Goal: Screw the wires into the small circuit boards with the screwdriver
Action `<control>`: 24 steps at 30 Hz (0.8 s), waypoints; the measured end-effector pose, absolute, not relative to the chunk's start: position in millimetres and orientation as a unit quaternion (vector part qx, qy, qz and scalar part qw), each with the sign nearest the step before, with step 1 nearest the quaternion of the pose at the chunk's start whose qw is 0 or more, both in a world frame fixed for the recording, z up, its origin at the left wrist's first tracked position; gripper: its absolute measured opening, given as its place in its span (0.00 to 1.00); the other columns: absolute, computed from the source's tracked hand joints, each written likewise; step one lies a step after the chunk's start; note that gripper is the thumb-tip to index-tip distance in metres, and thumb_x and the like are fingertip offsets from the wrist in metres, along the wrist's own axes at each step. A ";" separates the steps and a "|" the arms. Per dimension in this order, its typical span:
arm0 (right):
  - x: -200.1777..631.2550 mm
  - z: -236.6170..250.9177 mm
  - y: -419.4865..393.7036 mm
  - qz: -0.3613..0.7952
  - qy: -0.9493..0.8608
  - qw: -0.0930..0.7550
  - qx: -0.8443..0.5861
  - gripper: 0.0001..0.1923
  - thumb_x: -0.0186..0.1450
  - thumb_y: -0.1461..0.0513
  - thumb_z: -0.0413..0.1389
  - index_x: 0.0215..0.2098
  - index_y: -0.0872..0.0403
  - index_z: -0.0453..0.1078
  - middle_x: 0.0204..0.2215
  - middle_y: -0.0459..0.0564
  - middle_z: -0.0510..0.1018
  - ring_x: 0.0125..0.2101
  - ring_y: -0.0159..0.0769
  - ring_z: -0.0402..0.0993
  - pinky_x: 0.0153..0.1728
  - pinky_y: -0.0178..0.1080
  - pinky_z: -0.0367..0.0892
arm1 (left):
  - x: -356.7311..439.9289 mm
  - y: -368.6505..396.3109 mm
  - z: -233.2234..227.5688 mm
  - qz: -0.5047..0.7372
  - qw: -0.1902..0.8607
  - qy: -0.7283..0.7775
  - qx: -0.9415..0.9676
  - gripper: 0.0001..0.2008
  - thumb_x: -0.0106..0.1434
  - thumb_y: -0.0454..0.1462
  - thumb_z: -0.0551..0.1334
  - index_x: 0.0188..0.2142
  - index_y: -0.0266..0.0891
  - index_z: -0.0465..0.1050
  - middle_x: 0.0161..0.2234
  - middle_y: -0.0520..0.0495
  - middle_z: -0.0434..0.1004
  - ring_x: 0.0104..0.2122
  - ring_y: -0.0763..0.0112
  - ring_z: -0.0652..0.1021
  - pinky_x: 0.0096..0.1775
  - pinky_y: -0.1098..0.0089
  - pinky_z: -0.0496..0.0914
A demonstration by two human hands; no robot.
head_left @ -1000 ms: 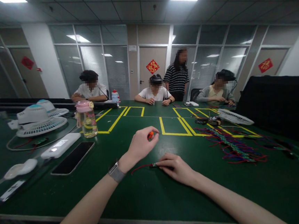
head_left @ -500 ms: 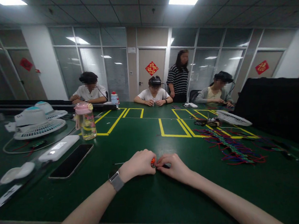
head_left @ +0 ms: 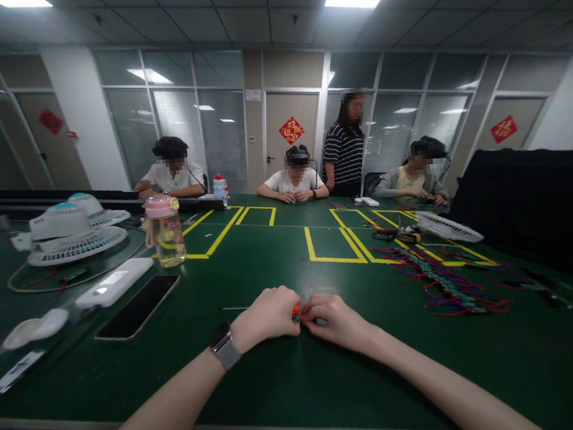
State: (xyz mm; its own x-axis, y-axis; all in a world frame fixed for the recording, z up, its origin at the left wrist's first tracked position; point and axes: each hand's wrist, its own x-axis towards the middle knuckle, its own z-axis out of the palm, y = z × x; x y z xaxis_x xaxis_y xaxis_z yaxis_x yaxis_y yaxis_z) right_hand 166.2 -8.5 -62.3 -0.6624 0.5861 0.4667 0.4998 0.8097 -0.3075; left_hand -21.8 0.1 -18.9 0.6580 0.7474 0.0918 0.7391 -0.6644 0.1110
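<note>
My left hand (head_left: 270, 315), wearing a watch on its wrist, is closed around what looks like a screwdriver. Its thin metal shaft (head_left: 234, 308) sticks out to the left, and a bit of its orange handle (head_left: 296, 308) shows by the fingers. Just below the orange part, a small dark green piece (head_left: 295, 318), perhaps part of a circuit board, peeks out at the fingertips. Close against it, the fingertips of my right hand (head_left: 333, 318) are pinched together. What they grip is too small and hidden to make out. Both hands rest low over the green table.
To the left are a phone (head_left: 138, 307), a white power bank (head_left: 114, 283), a pink-lidded bottle (head_left: 164, 232) and white fans (head_left: 75, 237). A bundle of red and blue wires with green boards (head_left: 445, 281) lies right. Several people sit or stand across the table (head_left: 250, 258).
My hands stay together in almost the same place, with only slight finger movement. The view has shifted a little.
</note>
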 end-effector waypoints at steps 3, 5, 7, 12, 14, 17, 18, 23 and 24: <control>165.1 -65.5 -8.2 0.076 -0.901 0.293 -0.311 0.10 0.65 0.64 0.54 0.29 0.53 0.76 0.31 0.50 0.80 0.34 0.35 0.76 0.36 0.36 0.71 | -21.9 -0.2 -19.3 0.073 0.023 0.401 0.913 0.05 0.52 0.38 0.63 0.28 0.39 0.73 0.30 0.46 0.77 0.30 0.62 0.78 0.27 0.70 0.65; 164.4 -65.0 -9.8 0.067 -0.905 0.290 -0.304 0.09 0.65 0.65 0.54 0.29 0.53 0.75 0.31 0.50 0.80 0.34 0.35 0.76 0.36 0.36 0.71 | -21.8 -0.2 -20.2 0.073 0.019 0.399 0.914 0.05 0.52 0.38 0.63 0.28 0.39 0.73 0.30 0.45 0.77 0.30 0.62 0.77 0.28 0.70 0.65; 164.2 -62.7 -11.8 0.051 -0.913 0.286 -0.287 0.10 0.65 0.66 0.53 0.28 0.54 0.74 0.32 0.51 0.80 0.35 0.35 0.75 0.36 0.36 0.71 | -21.5 0.1 -21.9 0.071 0.014 0.394 0.916 0.05 0.52 0.38 0.63 0.29 0.39 0.74 0.30 0.45 0.77 0.30 0.62 0.77 0.28 0.70 0.65; 169.7 -58.7 -10.1 0.088 -0.893 0.328 -0.296 0.08 0.62 0.68 0.56 0.29 0.54 0.76 0.31 0.51 0.81 0.33 0.35 0.76 0.35 0.36 0.70 | -23.6 2.1 -23.1 0.072 0.013 0.388 0.919 0.06 0.53 0.39 0.64 0.31 0.39 0.75 0.32 0.45 0.76 0.32 0.61 0.77 0.30 0.68 0.66; 173.8 -58.9 -6.8 0.138 -0.854 0.363 -0.345 0.06 0.59 0.67 0.58 0.27 0.54 0.77 0.30 0.50 0.82 0.32 0.36 0.77 0.35 0.36 0.70 | -28.4 3.8 -17.7 0.089 0.032 0.380 0.920 0.09 0.54 0.39 0.64 0.36 0.41 0.77 0.36 0.47 0.76 0.36 0.61 0.77 0.34 0.68 0.67; 177.2 -59.5 -3.2 0.251 -0.756 0.434 -0.420 0.05 0.56 0.63 0.61 0.24 0.55 0.78 0.28 0.51 0.82 0.32 0.38 0.78 0.37 0.38 0.71 | -40.1 8.3 -3.5 0.130 0.105 0.377 0.911 0.25 0.50 0.48 0.69 0.47 0.44 0.75 0.44 0.47 0.73 0.40 0.62 0.76 0.37 0.68 0.68; 176.8 -59.7 -2.9 0.295 -0.721 0.452 -0.434 0.05 0.55 0.62 0.62 0.24 0.56 0.78 0.28 0.52 0.82 0.32 0.39 0.78 0.38 0.39 0.71 | -44.4 10.2 1.5 0.167 0.127 0.383 0.900 0.28 0.50 0.51 0.68 0.48 0.44 0.75 0.45 0.47 0.72 0.40 0.63 0.75 0.37 0.68 0.68; 165.2 -61.4 -8.6 0.396 -0.672 0.457 -0.428 0.09 0.53 0.58 0.63 0.23 0.58 0.78 0.26 0.52 0.82 0.28 0.37 0.77 0.34 0.38 0.71 | -57.6 17.3 16.7 0.363 0.188 0.374 0.832 0.18 0.57 0.50 0.64 0.42 0.42 0.77 0.41 0.48 0.74 0.40 0.66 0.75 0.44 0.67 0.68; 162.7 -61.8 -10.4 0.390 -0.682 0.453 -0.422 0.09 0.54 0.58 0.63 0.23 0.57 0.78 0.26 0.52 0.81 0.28 0.37 0.76 0.33 0.37 0.70 | -57.9 17.6 17.5 0.393 0.188 0.373 0.819 0.16 0.60 0.49 0.63 0.40 0.42 0.77 0.40 0.48 0.74 0.40 0.66 0.75 0.45 0.67 0.67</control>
